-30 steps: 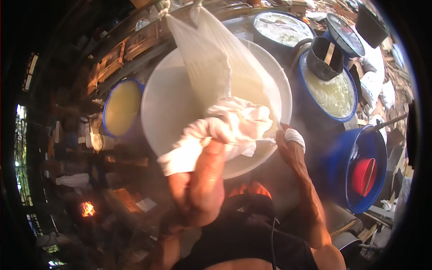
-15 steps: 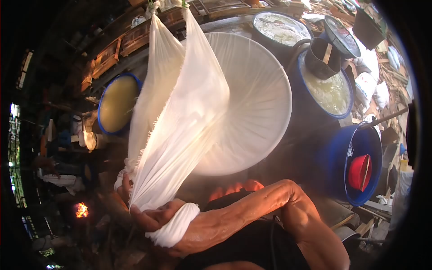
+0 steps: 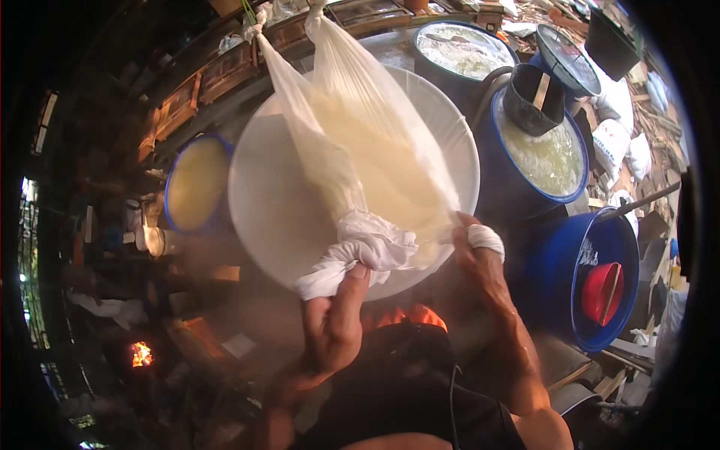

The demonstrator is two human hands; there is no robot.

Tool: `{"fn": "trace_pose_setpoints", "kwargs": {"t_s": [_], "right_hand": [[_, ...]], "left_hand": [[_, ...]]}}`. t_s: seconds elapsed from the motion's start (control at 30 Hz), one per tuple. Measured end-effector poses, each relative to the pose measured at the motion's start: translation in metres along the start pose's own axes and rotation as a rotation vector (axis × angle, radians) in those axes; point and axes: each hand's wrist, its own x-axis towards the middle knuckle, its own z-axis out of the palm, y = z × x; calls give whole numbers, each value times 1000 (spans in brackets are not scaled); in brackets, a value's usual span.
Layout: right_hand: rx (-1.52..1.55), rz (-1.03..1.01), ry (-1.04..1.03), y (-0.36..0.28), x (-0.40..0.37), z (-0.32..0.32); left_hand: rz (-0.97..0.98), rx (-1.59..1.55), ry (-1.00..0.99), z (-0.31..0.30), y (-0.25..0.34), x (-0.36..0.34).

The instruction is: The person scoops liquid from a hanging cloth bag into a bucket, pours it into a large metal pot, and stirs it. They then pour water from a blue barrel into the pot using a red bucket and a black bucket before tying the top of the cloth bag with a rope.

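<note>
A white straining cloth (image 3: 411,124) hangs by knotted corners at the top of the head view and sags like a sling. Pale yellowish, mushy-looking liquid (image 3: 375,154) lies in its fold. My left hand (image 3: 335,319) is closed round a thick bunched end of the cloth, thumb on top. On the right, my right hand (image 3: 480,253) grips the other side, and a white strip of fabric wraps round it. Below the cloth stands a wide round vat (image 3: 246,196) with a whitish inside, its near rim close to my hands.
A blue-rimmed barrel (image 3: 196,184) of yellowish liquid stands left. To the right are foamy barrels (image 3: 551,161), a dark pot (image 3: 534,101) on one rim, and a blue barrel (image 3: 551,262) holding a red scoop (image 3: 602,294). A fire (image 3: 141,354) burns at lower left.
My hands have moved from the lower left to the right and apart. The cloth has swung off the left side and opened, showing the yellowish liquid and more of the vat.
</note>
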Motion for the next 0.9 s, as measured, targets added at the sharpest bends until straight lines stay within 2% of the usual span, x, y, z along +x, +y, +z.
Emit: {"fn": "trace_pose_setpoints", "kwargs": {"t_s": [0.07, 0.1, 0.17, 0.2, 0.23, 0.27, 0.3, 0.33, 0.37, 0.4, 0.43, 0.47, 0.57, 0.7, 0.77, 0.83, 0.9], "right_hand": [[-13, 87, 51, 10, 6, -9], [-16, 81, 51, 6, 7, -7], [-72, 129, -39, -4, 9, -2], [-192, 100, -48, 1, 6, 20], [-264, 37, -101, -1, -1, 43], [-255, 92, -283, 20, -11, 79], [-250, 146, -464, 41, -20, 114], [-23, 699, -810, -11, -15, 151], [50, 579, -856, -69, -35, 140], [2, 47, -807, -98, -60, 130], [-18, -294, -764, -124, -76, 128], [8, -446, -780, -149, -88, 127], [127, -731, -829, -199, -114, 122], [291, -846, -787, -207, -107, 104], [376, -773, -729, -192, -83, 89], [434, -584, -649, -163, -50, 71], [454, -17, -793, -129, -21, 41]], "left_hand": [[177, -88, 55, 6, 30, -2], [200, -118, 112, -2, 36, -8], [322, -117, 237, -24, 38, -17], [372, -112, 295, -41, 32, -18], [302, -97, 352, -60, 25, -20], [228, -80, 404, -82, 15, -21], [187, -64, 362, -104, 4, -24], [186, -69, 362, -122, -14, -30], [135, -46, 486, -140, -34, -40], [80, -20, 607, -155, -47, -51], [41, -84, 752, -167, -50, -61], [15, -43, 843, -184, -49, -66], [-25, 199, 945, -240, -43, -76], [-85, 460, 927, -285, -51, -62], [-84, 495, 862, -269, -68, -42], [-42, 343, 748, -228, -89, -25], [-58, 197, 551, -147, -86, -12]]}}
